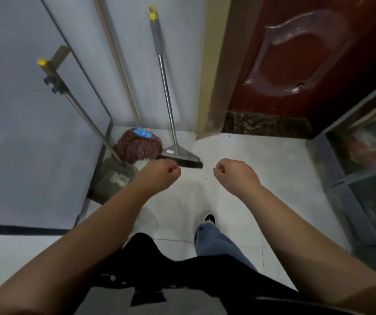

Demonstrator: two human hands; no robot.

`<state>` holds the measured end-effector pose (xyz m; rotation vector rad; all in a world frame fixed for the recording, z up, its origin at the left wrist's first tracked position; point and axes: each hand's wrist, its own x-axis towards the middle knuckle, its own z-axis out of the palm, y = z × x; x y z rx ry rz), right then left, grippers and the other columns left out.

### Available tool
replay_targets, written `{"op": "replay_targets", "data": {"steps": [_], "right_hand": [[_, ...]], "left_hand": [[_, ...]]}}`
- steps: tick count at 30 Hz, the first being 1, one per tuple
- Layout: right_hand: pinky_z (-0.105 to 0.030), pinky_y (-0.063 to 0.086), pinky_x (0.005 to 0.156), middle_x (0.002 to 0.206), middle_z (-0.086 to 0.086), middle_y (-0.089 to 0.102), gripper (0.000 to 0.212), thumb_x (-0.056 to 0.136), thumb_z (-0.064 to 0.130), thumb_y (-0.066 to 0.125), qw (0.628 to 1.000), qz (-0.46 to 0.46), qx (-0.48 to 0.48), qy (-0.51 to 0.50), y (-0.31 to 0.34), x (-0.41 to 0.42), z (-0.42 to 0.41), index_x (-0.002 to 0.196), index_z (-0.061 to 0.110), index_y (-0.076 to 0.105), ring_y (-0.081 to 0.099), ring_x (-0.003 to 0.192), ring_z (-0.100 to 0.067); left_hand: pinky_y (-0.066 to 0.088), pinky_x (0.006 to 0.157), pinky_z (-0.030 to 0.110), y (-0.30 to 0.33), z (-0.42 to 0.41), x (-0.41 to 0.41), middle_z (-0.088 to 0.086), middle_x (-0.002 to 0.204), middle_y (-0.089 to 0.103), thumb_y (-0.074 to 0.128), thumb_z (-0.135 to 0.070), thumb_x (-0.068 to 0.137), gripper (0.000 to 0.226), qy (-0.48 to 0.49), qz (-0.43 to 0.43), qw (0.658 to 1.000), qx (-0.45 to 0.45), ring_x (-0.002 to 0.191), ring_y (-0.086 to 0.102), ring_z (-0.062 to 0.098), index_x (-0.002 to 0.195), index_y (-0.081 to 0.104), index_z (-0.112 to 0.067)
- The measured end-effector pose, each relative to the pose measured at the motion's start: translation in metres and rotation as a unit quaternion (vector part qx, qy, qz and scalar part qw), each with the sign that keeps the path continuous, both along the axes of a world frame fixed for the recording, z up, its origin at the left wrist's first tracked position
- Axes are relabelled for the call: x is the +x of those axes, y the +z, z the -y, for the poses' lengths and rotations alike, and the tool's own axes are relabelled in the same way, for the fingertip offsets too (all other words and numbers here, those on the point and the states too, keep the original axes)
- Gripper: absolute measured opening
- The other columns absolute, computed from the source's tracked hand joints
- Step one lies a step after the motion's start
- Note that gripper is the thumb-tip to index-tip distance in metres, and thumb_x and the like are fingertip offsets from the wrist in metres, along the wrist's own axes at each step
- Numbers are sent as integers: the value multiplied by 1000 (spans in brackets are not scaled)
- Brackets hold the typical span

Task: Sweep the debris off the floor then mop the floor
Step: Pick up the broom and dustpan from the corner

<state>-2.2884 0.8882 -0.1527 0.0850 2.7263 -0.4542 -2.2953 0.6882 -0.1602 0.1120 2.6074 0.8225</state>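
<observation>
Leaning in corner: broom (168,92), mop (137,145), dustpan (112,178) w/ dirt inside.

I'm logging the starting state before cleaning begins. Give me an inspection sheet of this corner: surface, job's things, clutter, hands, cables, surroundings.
Surface: pale tiled floor with a few dark specks of debris.
Job's things: broom, mop and dustpan stand in the corner, handles leaning on the wall; none is held.
Clutter: nothing seen beyond the specks.
Hands: left hand and right hand are stretched forward with curled fingers, holding nothing.
Cables: nothing seen.
Surroundings: dark red door ahead right, glass cabinet at right, grey panel at left.
</observation>
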Motion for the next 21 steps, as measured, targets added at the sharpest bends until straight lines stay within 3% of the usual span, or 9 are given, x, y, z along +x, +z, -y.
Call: {"op": "replay_targets", "data": {"steps": [4,8,10,14,16,19,21], "right_hand": [[-26,37,64,96,-4,64,28,96,30,39,999,9,-8,47,-8,-82,-17,100,15,62,49,79,-18],[-28,24,47,62,1,43,36,96,27,38,996,8,-39,80,4,-182,-21,61,19,38,44,62,-19],[-27,22,46,60,-1,40,38,96,27,39,995,17,-36,87,6,-225,-23,59,18,35,39,56,-17],[-27,27,51,64,-1,45,31,95,29,39,990,23,-41,134,8,-319,-5,69,13,46,45,64,-20],[-25,25,48,62,1,44,35,94,32,40,987,13,-42,156,7,-366,12,64,15,43,42,57,-14],[-24,25,47,61,3,44,40,94,37,43,985,29,-43,165,-5,-413,36,59,19,39,39,54,-9],[-24,32,51,67,4,50,36,94,38,45,986,54,-79,138,-10,-439,53,62,21,45,47,61,-13]], "left_hand": [[43,70,27,-5,-14,-69,3,80,63,51,-29,91,23,57,14,998,-10,77,58,20,85,67,-14],[44,72,28,6,-18,-142,6,83,68,50,-27,91,22,152,16,988,31,80,61,21,78,64,-15],[45,73,29,7,-21,-169,7,84,69,50,-27,90,23,176,25,983,42,82,62,22,79,65,-13],[47,76,31,9,-13,-228,12,84,70,50,-25,90,28,255,23,965,51,83,64,25,84,67,-3],[50,80,34,5,-6,-260,12,82,71,50,-23,89,28,311,17,947,81,82,65,25,84,68,-3],[52,85,35,-6,5,-299,6,79,70,50,-23,90,25,362,54,919,143,81,65,22,85,69,-6],[50,84,31,-6,22,-330,-2,72,67,50,-23,90,22,359,63,920,145,80,64,19,83,68,-12]]}}
